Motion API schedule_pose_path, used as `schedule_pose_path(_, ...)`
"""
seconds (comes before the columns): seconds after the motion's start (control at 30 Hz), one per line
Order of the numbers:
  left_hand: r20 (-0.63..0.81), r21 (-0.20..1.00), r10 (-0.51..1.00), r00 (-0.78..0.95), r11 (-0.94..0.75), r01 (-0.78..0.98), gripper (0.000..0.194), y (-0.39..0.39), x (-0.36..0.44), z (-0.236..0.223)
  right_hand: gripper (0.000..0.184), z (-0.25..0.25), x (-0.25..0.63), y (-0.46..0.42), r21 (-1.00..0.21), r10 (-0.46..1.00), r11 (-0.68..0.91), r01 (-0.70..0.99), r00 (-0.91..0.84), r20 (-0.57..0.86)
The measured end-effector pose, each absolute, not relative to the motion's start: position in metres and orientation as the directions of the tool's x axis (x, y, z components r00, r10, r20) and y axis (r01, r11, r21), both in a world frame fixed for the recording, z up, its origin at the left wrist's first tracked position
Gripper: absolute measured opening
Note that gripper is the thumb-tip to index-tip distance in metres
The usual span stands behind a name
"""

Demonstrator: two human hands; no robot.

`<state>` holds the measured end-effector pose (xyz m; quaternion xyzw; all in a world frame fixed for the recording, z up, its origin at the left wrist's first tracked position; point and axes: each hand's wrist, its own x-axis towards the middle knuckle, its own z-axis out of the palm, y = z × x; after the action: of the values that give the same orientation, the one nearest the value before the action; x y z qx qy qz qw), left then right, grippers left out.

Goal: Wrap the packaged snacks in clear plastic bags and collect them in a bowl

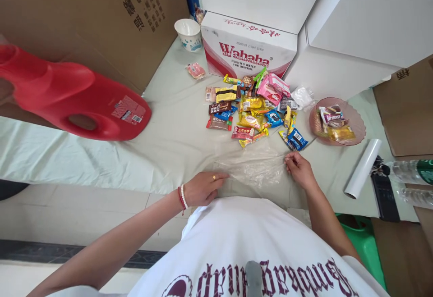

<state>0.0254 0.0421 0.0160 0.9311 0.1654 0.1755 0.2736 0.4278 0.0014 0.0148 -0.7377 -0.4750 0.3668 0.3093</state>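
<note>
A thin clear plastic bag [252, 168] lies crumpled on the pale cloth-covered table [176, 139] just in front of me. My left hand [202, 188], with a ring and red and white bracelets at the wrist, pinches the bag's left edge. My right hand [298, 169] pinches its right corner. Beyond the bag lies a heap of wrapped snacks and candies [252, 110].
A pink plate [338, 121] with a few snacks is at the right, a white roll [363, 167] beside it. A Wahaha box [248, 47], a paper cup [188, 33], a red jug [72, 96], large cardboard boxes and water bottles [411, 171] surround the table.
</note>
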Motion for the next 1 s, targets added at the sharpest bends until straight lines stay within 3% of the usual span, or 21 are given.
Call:
schedule_pose_path(0.13,0.144,0.741,0.736,0.661,-0.523,0.422,0.032,0.042,0.037,0.016,0.025,0.05,0.42,0.006,-0.538,0.957,-0.215,0.815,0.285,0.048)
schedule_pose_path(0.23,0.061,0.738,0.789,0.612,-0.448,0.504,0.034,0.047,0.053,0.015,0.025,0.07,0.384,0.009,-0.524,0.99,0.066,0.849,0.01,0.141)
schedule_pose_path(0.37,-0.108,0.507,0.778,0.619,-0.493,0.707,0.042,0.045,0.062,0.015,0.033,0.05,0.339,-0.003,-0.526,0.828,0.496,0.691,-0.558,0.047)
schedule_pose_path(0.47,-0.213,0.329,0.777,0.592,-0.513,0.793,0.07,0.031,0.053,0.019,0.043,0.026,0.346,-0.031,-0.517,0.76,0.542,0.662,-0.649,-0.033)
schedule_pose_path(0.53,-0.23,0.311,0.768,0.597,-0.524,0.793,0.077,0.019,0.044,0.02,0.046,0.024,0.365,-0.049,-0.564,0.774,0.489,0.666,-0.629,-0.071)
schedule_pose_path(0.63,-0.161,0.42,0.773,0.614,-0.509,0.751,0.074,0.006,0.034,0.017,0.036,0.045,0.388,-0.058,-0.687,0.807,0.381,0.62,-0.585,-0.08)
schedule_pose_path(0.73,-0.094,0.598,0.847,0.523,-0.373,0.71,0.053,0.005,0.034,0.017,0.027,0.069,0.375,-0.038,-0.745,0.832,0.371,0.555,-0.555,0.0)
schedule_pose_path(0.8,-0.088,0.681,0.897,0.433,-0.263,0.683,0.041,0.01,0.036,0.023,0.028,0.073,0.347,-0.017,-0.711,0.801,0.454,0.537,-0.596,0.061)
schedule_pose_path(0.9,-0.085,0.754,0.953,0.292,-0.13,0.644,0.036,0.019,0.044,0.038,0.029,0.057,0.298,0.007,-0.59,0.628,0.652,0.476,-0.776,0.068)
schedule_pose_path(1.0,-0.253,0.849,0.952,0.174,0.132,0.512,0.041,0.023,0.061,0.051,0.03,0.033,0.263,0.016,-0.472,0.499,0.771,0.428,-0.866,0.03)
